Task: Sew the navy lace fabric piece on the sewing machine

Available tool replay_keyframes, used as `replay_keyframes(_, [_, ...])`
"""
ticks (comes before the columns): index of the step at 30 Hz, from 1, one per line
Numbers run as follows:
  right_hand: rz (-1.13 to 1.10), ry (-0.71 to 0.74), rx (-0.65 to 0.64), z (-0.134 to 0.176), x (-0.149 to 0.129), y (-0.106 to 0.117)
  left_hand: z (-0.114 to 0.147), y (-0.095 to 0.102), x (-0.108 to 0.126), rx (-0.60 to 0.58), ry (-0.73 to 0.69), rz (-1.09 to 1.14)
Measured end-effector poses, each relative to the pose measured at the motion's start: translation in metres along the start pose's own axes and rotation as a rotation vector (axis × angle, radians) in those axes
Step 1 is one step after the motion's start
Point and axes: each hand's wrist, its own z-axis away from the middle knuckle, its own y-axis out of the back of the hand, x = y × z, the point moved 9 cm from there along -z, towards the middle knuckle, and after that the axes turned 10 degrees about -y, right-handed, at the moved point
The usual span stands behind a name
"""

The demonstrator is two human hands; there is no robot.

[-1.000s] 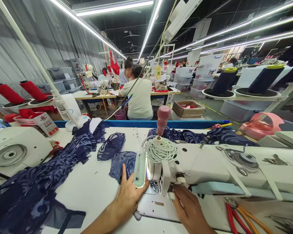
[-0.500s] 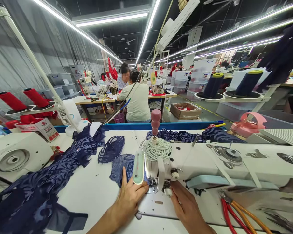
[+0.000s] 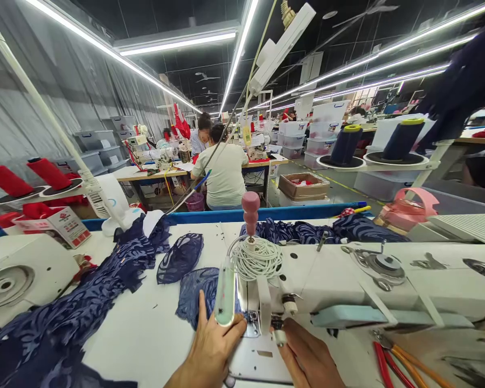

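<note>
My left hand (image 3: 210,345) lies flat on the white table, thumb up, pressing a dark blue patterned fabric piece (image 3: 194,293) just left of the needle of the white sewing machine (image 3: 339,277). My right hand (image 3: 307,355) rests on the machine bed right below the needle area, fingers near the presser foot (image 3: 278,334). Whether it pinches fabric is hidden. A second blue piece (image 3: 181,257) lies further back.
A long heap of blue lace fabric (image 3: 64,318) covers the table's left. Another machine (image 3: 16,269) stands at the left, red thread cones (image 3: 48,172) behind it. Red-handled pliers (image 3: 392,364) lie at the right. Two people (image 3: 222,167) work at a table ahead.
The view has tilted upward, so both hands sit lower in the picture. My hands stay at the needle, the left one still on the blue piece.
</note>
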Motion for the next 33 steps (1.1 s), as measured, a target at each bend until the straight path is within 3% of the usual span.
replay_keyframes(12, [-0.035,-0.130,-0.079,-0.010,0.002,-0.007,-0.010,0.018,-0.008,0.058,0.094,-0.037])
replay_keyframes(15, [-0.007,-0.131,-0.064,-0.010,0.004,-0.007,-0.011,0.018,-0.011,0.020,0.106,-0.065])
replay_keyframes(18, [0.020,-0.121,-0.055,-0.010,0.004,-0.009,-0.004,0.019,-0.005,-0.019,0.089,-0.115])
replay_keyframes(23, [0.072,-0.097,-0.086,-0.011,-0.004,-0.010,0.021,0.026,0.016,0.054,0.155,-0.217])
replay_keyframes(26, [0.200,-0.107,-0.143,-0.002,0.003,0.005,0.034,0.027,0.022,0.064,0.207,-0.187])
replay_keyframes(28, [0.461,-0.133,-0.191,0.013,0.023,0.023,0.040,0.029,0.025,0.082,0.192,-0.138])
replay_keyframes(31, [0.891,-0.234,-0.246,0.047,0.064,0.062,0.048,0.035,0.026,0.148,0.143,-0.056])
replay_keyframes(33, [1.008,-0.345,-0.254,0.070,0.085,0.089,0.050,0.037,0.026,0.206,0.115,-0.021])
